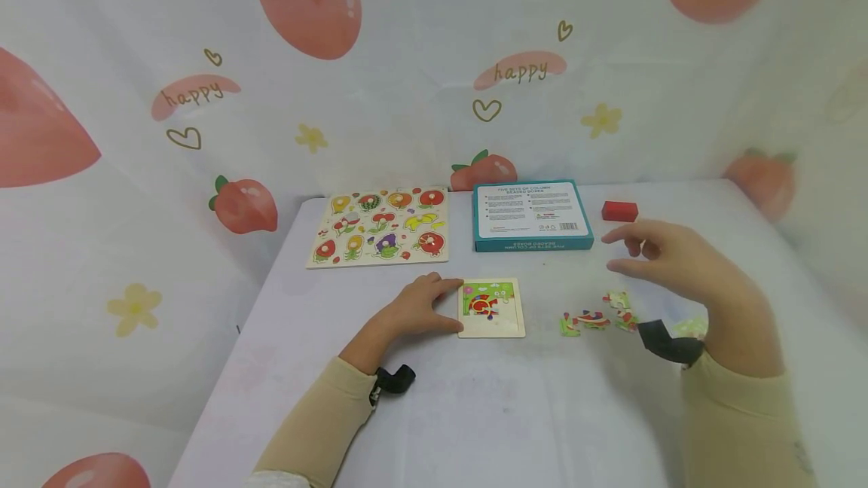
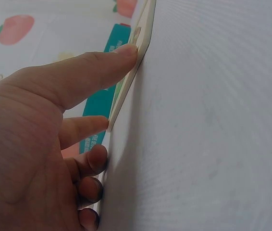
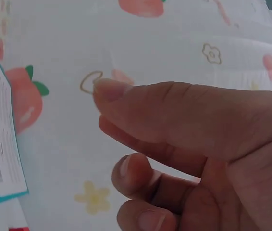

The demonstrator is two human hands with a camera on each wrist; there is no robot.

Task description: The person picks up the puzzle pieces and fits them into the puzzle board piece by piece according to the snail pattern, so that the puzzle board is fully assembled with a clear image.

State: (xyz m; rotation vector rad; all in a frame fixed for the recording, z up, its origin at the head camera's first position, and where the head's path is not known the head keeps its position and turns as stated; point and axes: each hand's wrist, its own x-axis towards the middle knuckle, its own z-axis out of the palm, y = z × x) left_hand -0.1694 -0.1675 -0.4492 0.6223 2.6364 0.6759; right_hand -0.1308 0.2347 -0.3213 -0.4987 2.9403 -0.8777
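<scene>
A small wooden jigsaw tray (image 1: 519, 309) lies on the table, its upper left part filled with pieces showing a red-and-yellow spiral shell. My left hand (image 1: 418, 306) touches the tray's left side, index fingertip by the far corner and thumb by the near one. Both digits are stretched out; the other fingers are bent in the left wrist view. Over the table's right side, my right hand (image 1: 667, 258) hovers with thumb and index apart and nothing between them. Loose jigsaw pieces (image 1: 594, 319) lie between that hand and the tray.
A fruit peg puzzle board (image 1: 377, 226) lies at the back left. Beside it is a teal-and-white box (image 1: 533, 215), with a red block (image 1: 620, 211) to its right. A printed cloth (image 1: 400, 111) hangs behind the table. Another pale green piece (image 1: 692, 327) is partly behind the right wrist.
</scene>
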